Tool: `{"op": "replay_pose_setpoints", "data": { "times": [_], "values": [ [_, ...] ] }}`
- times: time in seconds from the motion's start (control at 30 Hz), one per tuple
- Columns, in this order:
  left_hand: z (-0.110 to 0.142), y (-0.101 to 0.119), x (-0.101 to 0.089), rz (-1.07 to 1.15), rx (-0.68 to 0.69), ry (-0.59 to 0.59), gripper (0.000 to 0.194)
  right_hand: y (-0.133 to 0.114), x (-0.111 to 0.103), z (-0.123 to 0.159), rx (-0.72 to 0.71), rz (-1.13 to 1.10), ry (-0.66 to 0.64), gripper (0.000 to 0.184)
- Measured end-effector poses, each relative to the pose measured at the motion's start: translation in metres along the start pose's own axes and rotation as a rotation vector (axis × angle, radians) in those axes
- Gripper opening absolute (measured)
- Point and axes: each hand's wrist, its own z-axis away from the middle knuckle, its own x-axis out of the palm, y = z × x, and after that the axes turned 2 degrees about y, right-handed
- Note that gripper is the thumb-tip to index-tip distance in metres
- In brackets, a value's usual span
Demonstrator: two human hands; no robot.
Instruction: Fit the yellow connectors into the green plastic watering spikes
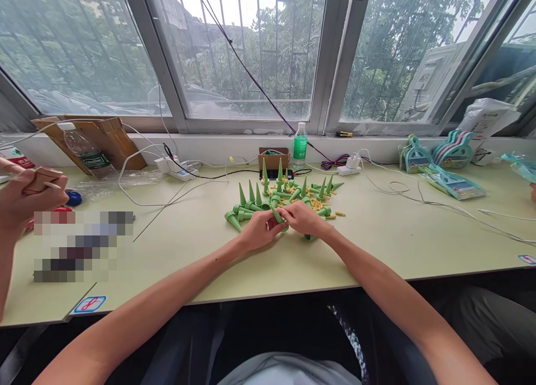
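Observation:
My left hand [260, 232] and my right hand [305, 218] meet over the pale green table [377, 234], both closed on one green plastic cone [278, 216] held between them. Just beyond my hands lies a heap of green cones [276, 198], several upright and several on their sides, mixed with small yellow pieces [312, 194]. One more green part peeks out under my right hand.
A small cardboard box [273, 157] and a green-labelled bottle [300, 145] stand behind the heap. Power strips [178, 170] and cables cross the table. Teal packaged items [450, 167] lie at the right. Another person's hands [29, 198] hold something brown at the left edge.

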Motion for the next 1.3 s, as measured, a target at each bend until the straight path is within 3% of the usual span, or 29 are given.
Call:
{"op": "replay_pose_setpoints", "data": {
  "times": [1.3],
  "values": [
    [0.0002,0.0013,-0.0012,-0.046,0.027,-0.017,0.023,-0.0001,-0.0006,0.0001,0.015,0.077,-0.045,0.045]
  ]
}}
